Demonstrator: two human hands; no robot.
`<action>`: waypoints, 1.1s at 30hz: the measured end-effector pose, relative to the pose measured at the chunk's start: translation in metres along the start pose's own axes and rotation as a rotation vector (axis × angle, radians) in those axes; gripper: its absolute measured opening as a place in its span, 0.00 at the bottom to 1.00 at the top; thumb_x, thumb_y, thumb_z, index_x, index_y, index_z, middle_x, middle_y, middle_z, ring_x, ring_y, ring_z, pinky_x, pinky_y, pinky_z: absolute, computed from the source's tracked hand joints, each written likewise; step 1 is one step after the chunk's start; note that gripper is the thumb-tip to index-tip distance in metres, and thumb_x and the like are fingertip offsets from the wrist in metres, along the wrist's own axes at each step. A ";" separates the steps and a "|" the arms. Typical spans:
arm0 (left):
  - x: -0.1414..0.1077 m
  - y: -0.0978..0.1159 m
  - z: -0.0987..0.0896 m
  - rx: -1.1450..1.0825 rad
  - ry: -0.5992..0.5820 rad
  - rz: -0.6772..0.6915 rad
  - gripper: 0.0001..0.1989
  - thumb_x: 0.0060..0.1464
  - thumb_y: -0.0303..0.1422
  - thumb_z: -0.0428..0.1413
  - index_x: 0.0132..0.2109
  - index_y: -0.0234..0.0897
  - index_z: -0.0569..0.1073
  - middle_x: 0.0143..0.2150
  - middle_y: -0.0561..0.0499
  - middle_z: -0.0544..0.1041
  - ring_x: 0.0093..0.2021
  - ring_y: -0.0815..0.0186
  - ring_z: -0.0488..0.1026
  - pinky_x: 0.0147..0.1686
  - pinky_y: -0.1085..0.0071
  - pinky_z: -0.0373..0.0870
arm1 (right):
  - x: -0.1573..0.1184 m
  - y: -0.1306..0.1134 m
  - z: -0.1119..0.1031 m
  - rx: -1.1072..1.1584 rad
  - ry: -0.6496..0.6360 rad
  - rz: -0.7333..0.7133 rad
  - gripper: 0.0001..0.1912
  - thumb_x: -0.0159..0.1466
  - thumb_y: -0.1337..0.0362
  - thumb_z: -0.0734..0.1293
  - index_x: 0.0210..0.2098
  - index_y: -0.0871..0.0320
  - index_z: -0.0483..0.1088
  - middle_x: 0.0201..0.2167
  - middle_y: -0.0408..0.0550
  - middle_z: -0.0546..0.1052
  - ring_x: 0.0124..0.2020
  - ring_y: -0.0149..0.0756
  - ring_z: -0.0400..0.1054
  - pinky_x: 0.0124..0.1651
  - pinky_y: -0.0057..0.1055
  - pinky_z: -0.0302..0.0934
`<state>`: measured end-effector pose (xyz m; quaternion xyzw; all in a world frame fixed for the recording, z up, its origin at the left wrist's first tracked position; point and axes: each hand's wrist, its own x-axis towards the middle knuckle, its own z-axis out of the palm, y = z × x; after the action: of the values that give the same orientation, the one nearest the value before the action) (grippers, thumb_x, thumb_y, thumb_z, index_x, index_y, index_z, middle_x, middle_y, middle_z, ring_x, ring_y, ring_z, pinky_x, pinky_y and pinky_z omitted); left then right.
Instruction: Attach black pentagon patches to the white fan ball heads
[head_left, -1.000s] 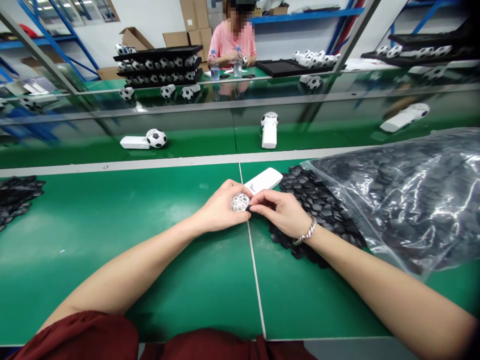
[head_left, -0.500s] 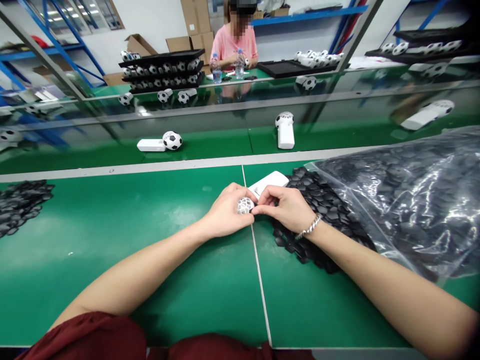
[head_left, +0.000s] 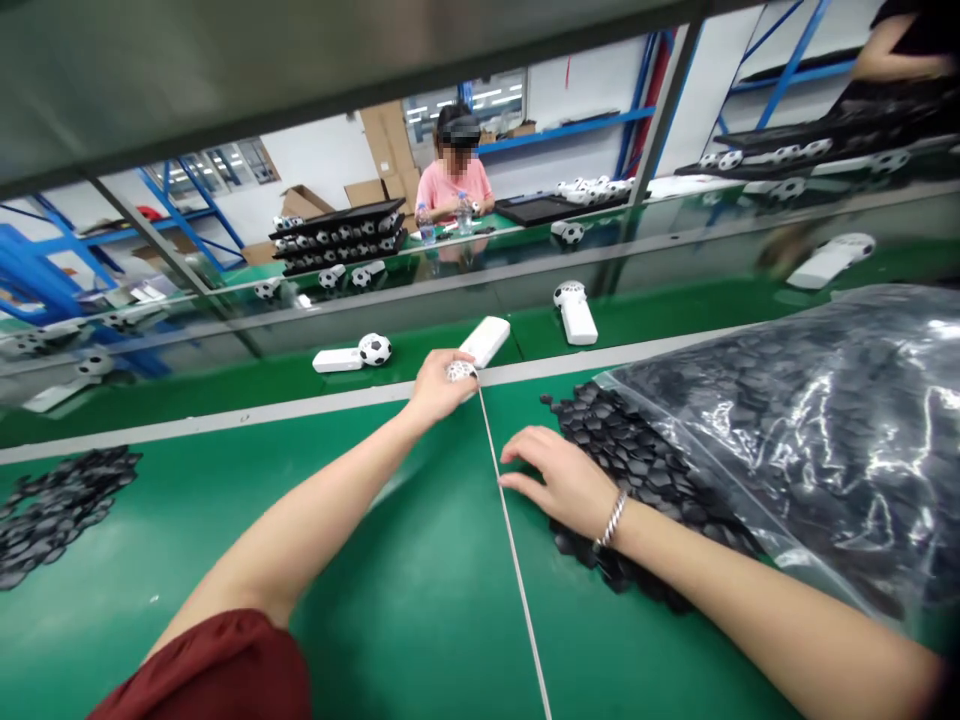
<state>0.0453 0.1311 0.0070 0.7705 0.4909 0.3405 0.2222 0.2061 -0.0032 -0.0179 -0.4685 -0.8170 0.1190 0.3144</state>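
My left hand is closed round the ball end of a white soccer-ball device, at the strip along the table's far edge. Its flat white handle points away to the upper right, over the green belt. White lattice with dark patches shows on the ball between my fingers. My right hand, a braided bracelet at its wrist, hovers over the green table with fingers curved apart and nothing in them. Just beyond and under its wrist side lies a heap of small black pieces.
A clear plastic bag of black pieces covers the right side. Another black heap lies at left. Similar devices rest on the green belt ahead. Across it, a person in pink sits beside stacked black trays.
My left hand has carried the device forward to the table's far edge. My right hand has let go of the ball end and drawn apart, fingers opening. The camera view has tilted up.
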 end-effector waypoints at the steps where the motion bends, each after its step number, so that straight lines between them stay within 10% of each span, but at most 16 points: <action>1: 0.017 -0.006 0.004 0.023 0.052 -0.003 0.17 0.43 0.31 0.57 0.44 0.37 0.69 0.49 0.47 0.67 0.51 0.60 0.65 0.53 0.63 0.60 | -0.002 0.000 -0.001 -0.052 -0.031 -0.013 0.06 0.58 0.63 0.65 0.34 0.58 0.67 0.35 0.47 0.71 0.39 0.36 0.63 0.42 0.33 0.60; 8: 0.063 -0.053 0.038 0.117 0.182 -0.039 0.39 0.42 0.36 0.60 0.59 0.31 0.53 0.59 0.36 0.57 0.60 0.50 0.53 0.56 0.58 0.54 | -0.007 0.002 -0.002 -0.268 -0.112 0.048 0.13 0.56 0.62 0.67 0.41 0.57 0.68 0.47 0.52 0.69 0.49 0.43 0.60 0.47 0.41 0.59; 18: 0.054 -0.062 0.033 0.237 0.297 -0.108 0.24 0.50 0.44 0.52 0.49 0.32 0.62 0.45 0.42 0.66 0.46 0.60 0.66 0.43 0.66 0.64 | -0.005 0.006 -0.001 -0.328 -0.200 0.077 0.13 0.58 0.60 0.66 0.42 0.56 0.68 0.47 0.50 0.71 0.47 0.43 0.62 0.45 0.41 0.58; 24: 0.036 -0.054 0.032 0.329 0.090 -0.029 0.12 0.53 0.40 0.48 0.30 0.38 0.68 0.22 0.55 0.64 0.24 0.67 0.65 0.25 0.73 0.60 | -0.004 0.004 -0.001 -0.353 -0.214 0.065 0.13 0.58 0.59 0.65 0.42 0.57 0.68 0.46 0.50 0.71 0.47 0.43 0.63 0.45 0.40 0.58; 33: -0.003 -0.011 0.037 0.443 -0.242 0.376 0.16 0.55 0.38 0.48 0.50 0.44 0.69 0.37 0.49 0.70 0.40 0.62 0.66 0.42 0.68 0.62 | -0.004 0.001 -0.001 -0.405 -0.222 0.062 0.14 0.59 0.60 0.65 0.43 0.58 0.68 0.45 0.52 0.71 0.47 0.43 0.62 0.44 0.39 0.57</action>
<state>0.0655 0.1328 -0.0260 0.9124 0.3719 0.1661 0.0390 0.2085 -0.0062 -0.0192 -0.5310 -0.8389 0.0131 0.1185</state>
